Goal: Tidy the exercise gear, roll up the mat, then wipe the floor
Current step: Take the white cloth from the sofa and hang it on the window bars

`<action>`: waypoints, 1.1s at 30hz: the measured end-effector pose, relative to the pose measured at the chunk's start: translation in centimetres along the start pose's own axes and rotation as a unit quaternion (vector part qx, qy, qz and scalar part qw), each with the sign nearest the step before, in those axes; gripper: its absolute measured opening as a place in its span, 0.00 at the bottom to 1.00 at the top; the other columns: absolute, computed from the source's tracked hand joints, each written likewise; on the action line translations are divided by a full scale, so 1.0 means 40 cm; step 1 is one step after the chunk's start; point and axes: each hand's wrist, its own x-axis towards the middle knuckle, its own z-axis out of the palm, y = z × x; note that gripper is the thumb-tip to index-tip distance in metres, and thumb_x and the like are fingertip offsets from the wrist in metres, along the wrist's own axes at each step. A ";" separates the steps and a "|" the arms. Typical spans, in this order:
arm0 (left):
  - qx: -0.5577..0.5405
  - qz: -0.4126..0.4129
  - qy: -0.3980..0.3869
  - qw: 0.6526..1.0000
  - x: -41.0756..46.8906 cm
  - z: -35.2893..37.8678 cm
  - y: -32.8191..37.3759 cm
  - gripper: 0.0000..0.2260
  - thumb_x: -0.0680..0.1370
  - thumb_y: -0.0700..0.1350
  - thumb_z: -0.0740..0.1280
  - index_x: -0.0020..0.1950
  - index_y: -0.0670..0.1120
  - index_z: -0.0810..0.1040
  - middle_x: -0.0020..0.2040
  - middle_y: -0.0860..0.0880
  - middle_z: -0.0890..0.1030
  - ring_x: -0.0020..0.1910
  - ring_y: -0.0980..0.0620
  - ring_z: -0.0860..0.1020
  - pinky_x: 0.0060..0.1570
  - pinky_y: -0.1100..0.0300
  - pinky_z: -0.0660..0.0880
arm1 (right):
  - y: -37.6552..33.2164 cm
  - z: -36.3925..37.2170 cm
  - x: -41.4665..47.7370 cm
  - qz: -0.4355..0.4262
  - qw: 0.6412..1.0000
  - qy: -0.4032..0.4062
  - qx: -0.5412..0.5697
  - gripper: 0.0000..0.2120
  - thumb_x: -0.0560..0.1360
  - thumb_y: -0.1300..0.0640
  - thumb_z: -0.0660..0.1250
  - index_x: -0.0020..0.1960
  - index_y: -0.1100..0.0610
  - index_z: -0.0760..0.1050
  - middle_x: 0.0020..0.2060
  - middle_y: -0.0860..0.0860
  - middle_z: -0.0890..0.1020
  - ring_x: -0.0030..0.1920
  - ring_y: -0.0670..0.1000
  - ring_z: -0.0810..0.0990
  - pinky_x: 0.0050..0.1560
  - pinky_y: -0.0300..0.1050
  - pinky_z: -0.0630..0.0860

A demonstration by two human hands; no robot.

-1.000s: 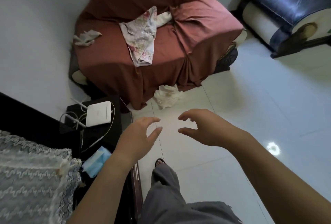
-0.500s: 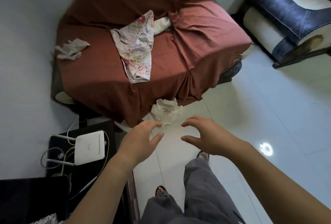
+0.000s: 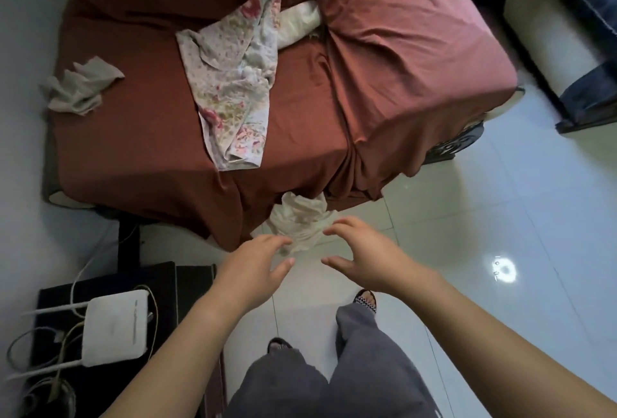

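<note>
A crumpled white cloth (image 3: 300,217) lies on the pale tiled floor (image 3: 467,250) at the foot of a seat draped in a red-brown cover (image 3: 384,67). My left hand (image 3: 253,267) and my right hand (image 3: 364,257) are stretched out side by side just short of the cloth, fingers spread and loosely bent, holding nothing. My left fingertips overlap the cloth's near edge in the view; contact cannot be told. No mat or exercise gear is in sight.
On the red-brown cover lie a flowered cloth (image 3: 233,83) and a grey rag (image 3: 83,87). A white router (image 3: 113,327) with cables sits on a black stand at lower left. A blue and cream armchair (image 3: 561,33) stands at upper right. My legs and sandalled feet are below.
I have stepped closer to the covered seat. Both hands have moved forward toward the white cloth, and the router stand has slid to the lower left of the view.
</note>
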 end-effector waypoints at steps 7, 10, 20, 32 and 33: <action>0.001 -0.011 -0.023 1.000 0.327 0.110 -0.124 0.18 0.78 0.56 0.60 0.68 0.56 0.68 0.67 0.55 0.71 0.65 0.54 0.71 0.60 0.54 0.71 | 0.190 0.105 0.279 0.039 0.999 -0.013 0.020 0.24 0.75 0.46 0.65 0.67 0.53 0.68 0.66 0.48 0.70 0.66 0.49 0.69 0.64 0.41 0.65; 0.014 -0.016 -0.025 0.999 0.466 0.195 -0.214 0.18 0.78 0.56 0.60 0.68 0.56 0.68 0.67 0.55 0.72 0.64 0.53 0.71 0.59 0.54 0.72 | 0.288 0.197 0.418 0.046 0.999 0.003 0.026 0.24 0.75 0.45 0.66 0.67 0.53 0.68 0.66 0.49 0.70 0.66 0.50 0.69 0.64 0.41 0.65; 0.014 -0.021 -0.018 1.000 0.889 0.677 -0.580 0.20 0.79 0.54 0.60 0.70 0.53 0.67 0.68 0.52 0.70 0.66 0.52 0.69 0.62 0.59 0.68 | 0.685 0.693 0.881 0.057 0.995 0.072 0.036 0.26 0.72 0.44 0.68 0.67 0.53 0.71 0.66 0.48 0.70 0.68 0.49 0.66 0.65 0.38 0.61; -0.005 -0.059 -0.070 0.996 1.130 1.021 -0.839 0.20 0.78 0.55 0.60 0.70 0.56 0.65 0.70 0.54 0.68 0.56 0.51 0.75 0.58 0.56 0.72 | 0.991 1.095 1.200 0.066 0.998 -0.011 -0.007 0.28 0.70 0.53 0.71 0.68 0.50 0.69 0.69 0.50 0.68 0.69 0.53 0.63 0.65 0.49 0.67; -0.011 -0.060 -0.072 0.996 1.127 1.025 -0.843 0.20 0.79 0.54 0.60 0.70 0.56 0.65 0.70 0.55 0.68 0.56 0.52 0.75 0.57 0.56 0.72 | 0.999 1.101 1.201 0.065 0.998 -0.009 0.001 0.25 0.70 0.59 0.70 0.66 0.51 0.71 0.66 0.51 0.71 0.67 0.53 0.67 0.62 0.45 0.69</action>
